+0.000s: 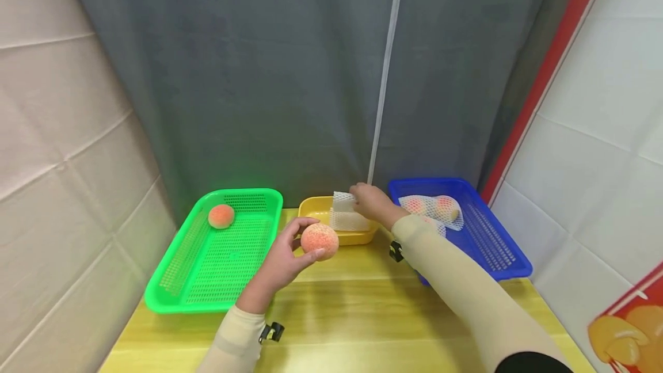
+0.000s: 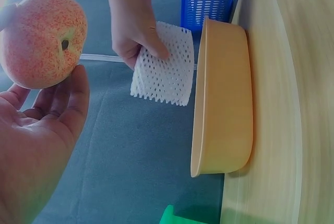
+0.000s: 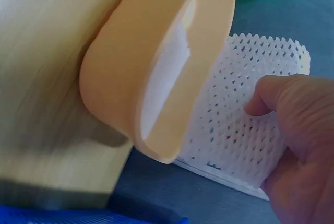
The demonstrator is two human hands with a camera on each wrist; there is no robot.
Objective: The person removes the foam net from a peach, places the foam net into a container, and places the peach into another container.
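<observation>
And here you are with both hands busy: your left hand (image 1: 282, 263) has the peach (image 1: 319, 242), thumb on the near side and fingers curved round behind and under it, held up off the table (image 1: 336, 315), just in front of the yellow basin (image 1: 357, 239). The left wrist view shows the fruit's dark stem hollow, its mottled pink skin resting against your fingertips. Over to your right hand (image 1: 375, 205), and it's a pinch, thumb against fingers, on a white foam net (image 1: 342, 200); the left wrist view has that net above the basin's rim, hanging flat and open-meshed. More white netting (image 1: 348, 222) lies inside the basin below. Out on your left sits the green basket (image 1: 228, 269), with a bare peach (image 1: 221, 216) near its back left corner. On your right, the blue basket (image 1: 481, 240) carries netted peaches (image 1: 445, 209) bunched in its back left part, two showing well and another partly hidden by your right sleeve (image 1: 466, 286). Behind it all hangs the grey curtain (image 1: 259, 73), a pale strip (image 1: 385, 73) running down it at a slant towards your right hand.
</observation>
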